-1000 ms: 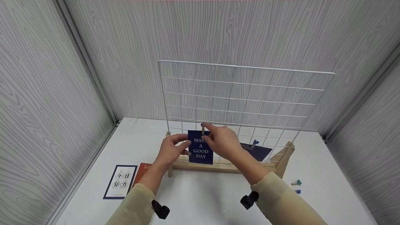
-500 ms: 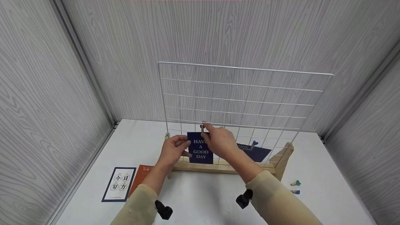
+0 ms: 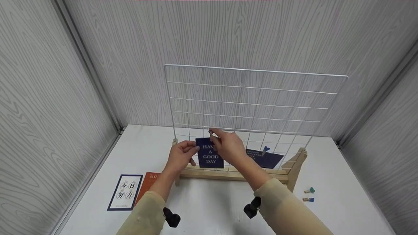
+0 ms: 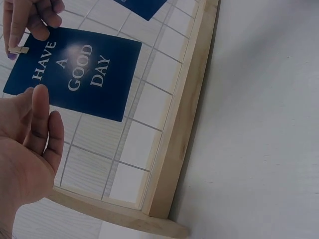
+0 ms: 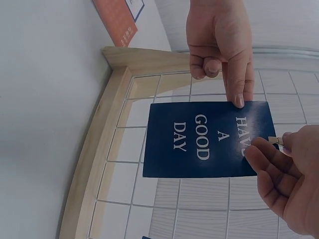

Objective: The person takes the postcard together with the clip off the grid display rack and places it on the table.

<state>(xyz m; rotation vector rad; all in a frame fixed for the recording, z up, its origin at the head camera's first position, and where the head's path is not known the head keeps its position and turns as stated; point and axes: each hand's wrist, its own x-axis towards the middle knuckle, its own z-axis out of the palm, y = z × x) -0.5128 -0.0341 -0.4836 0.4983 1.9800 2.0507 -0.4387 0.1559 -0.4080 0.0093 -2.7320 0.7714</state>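
A navy card [image 3: 210,158] reading "HAVE A GOOD DAY" stands upright in front of a white wire grid [image 3: 258,106]. My left hand [image 3: 179,157] pinches the card's left edge between thumb and fingers, as the left wrist view shows too. At the top edge my right hand [image 3: 231,147] pinches a small wooden clothespin [image 5: 275,140] that sits over the card's edge. Whether the clothespin also grips a wire is hidden. To the right, a second navy card [image 3: 264,160] hangs tilted from the grid under a clothespin with a blue heart [image 3: 266,149].
The grid stands in a wooden base [image 3: 228,175]. A white card with a navy border [image 3: 125,192] and an orange card [image 3: 146,187], partly behind my left arm, lie at the left. Clothespins with a green heart [image 3: 310,190] and a blue one [image 3: 308,199] lie at the right.
The navy card's lower edge has risen slightly and the card now tilts a little. My right hand has shifted slightly left with the clothespin; the left hand stays at the card's edge.
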